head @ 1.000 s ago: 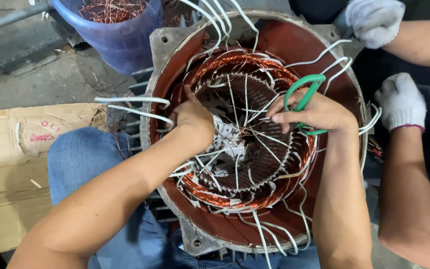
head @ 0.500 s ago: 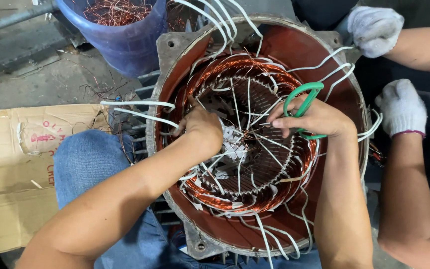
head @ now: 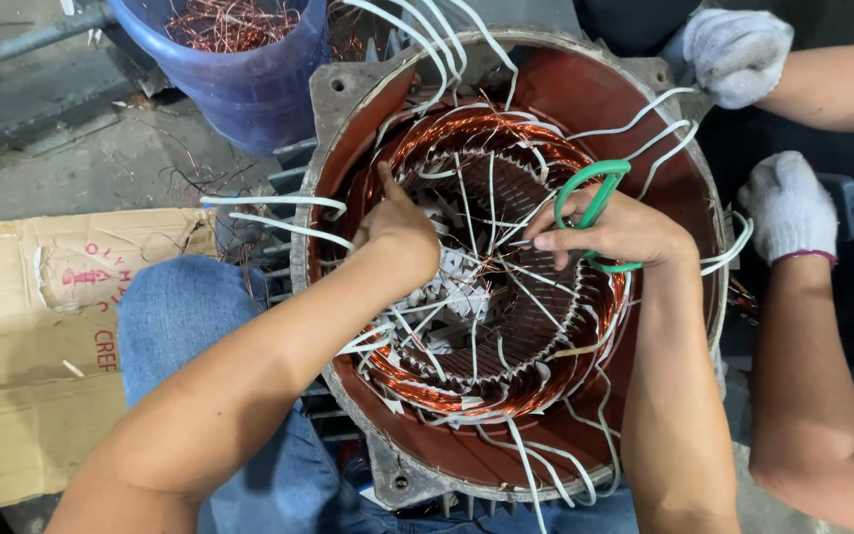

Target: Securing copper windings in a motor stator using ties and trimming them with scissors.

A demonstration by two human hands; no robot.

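A big electric motor stator (head: 348, 109) lies open side up, its housing red inside, with copper windings (head: 417, 381) and many white insulation strips (head: 447, 316) around the bore. My left hand (head: 399, 229) presses on the windings at the upper left of the bore, fingers bent onto the strips. My right hand (head: 617, 229) grips green-handled scissors (head: 585, 198) over the right side of the bore, their blades hidden under my fingers.
Another person's two white-gloved hands (head: 738, 54) (head: 788, 203) rest at the stator's right rim. A blue bucket (head: 249, 84) of scrap copper wire stands at the upper left. Flattened cardboard (head: 22, 326) lies on the floor at left. My jeans-clad knee (head: 185, 311) is beside the housing.
My left hand has slid up and left along the windings. My right hand with the scissors has stayed at the bore's right side. The view has drifted slightly.
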